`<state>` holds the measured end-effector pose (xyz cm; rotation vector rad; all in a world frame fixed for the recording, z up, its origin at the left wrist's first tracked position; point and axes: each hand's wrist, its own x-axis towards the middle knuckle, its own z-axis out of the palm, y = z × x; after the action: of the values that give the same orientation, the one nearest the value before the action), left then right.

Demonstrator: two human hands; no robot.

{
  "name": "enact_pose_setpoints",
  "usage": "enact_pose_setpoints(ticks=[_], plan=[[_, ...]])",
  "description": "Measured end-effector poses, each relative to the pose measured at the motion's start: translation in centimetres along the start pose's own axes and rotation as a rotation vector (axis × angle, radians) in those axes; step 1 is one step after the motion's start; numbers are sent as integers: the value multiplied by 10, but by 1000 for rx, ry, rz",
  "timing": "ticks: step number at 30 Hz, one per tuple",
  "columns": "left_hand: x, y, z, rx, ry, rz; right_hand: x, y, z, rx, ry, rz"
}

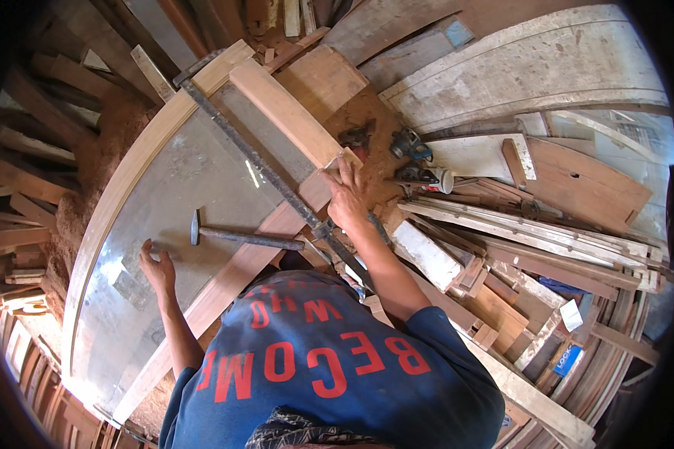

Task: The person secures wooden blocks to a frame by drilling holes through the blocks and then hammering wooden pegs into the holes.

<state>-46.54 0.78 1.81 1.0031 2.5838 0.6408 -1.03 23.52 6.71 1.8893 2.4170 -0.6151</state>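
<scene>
The left hand (157,268) is at left of centre, above the glass panel (165,187), its fingers loosely curled with space between them and the thumb; whether it touches the glass cannot be told; the right hand (344,200), just right of centre, has its fingers extended onto the lower end of a pale wooden board (284,112); whether they grip it cannot be told.

The panel, in a curved wooden frame (120,179), fills the left and middle of the picture; a long dark bar clamp (251,150) slants across it from upper left to centre, passing beside the right hand; a hammer (251,238) lies below centre, between the hands, its handle reaching over the frame's straight lower rail (240,269); a blue-green power tool (410,144) sits right of the board.
</scene>
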Motion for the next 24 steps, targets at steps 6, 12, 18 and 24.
enact_pose_setpoints(ticks=[6, 12, 18, 24], plan=[[-3, -17, 5, -45, 35, 7, 24, 20, -28, 44, 169, 148], [-6, -18, 7, -57, 44, 4, 34, 21, -38, -133, 123, 164], [-10, -24, 6, -47, 49, 3, 36, 24, -29, -336, 134, 53], [-7, -24, 7, -69, 33, 17, 35, 6, -24, -657, 108, -64]])
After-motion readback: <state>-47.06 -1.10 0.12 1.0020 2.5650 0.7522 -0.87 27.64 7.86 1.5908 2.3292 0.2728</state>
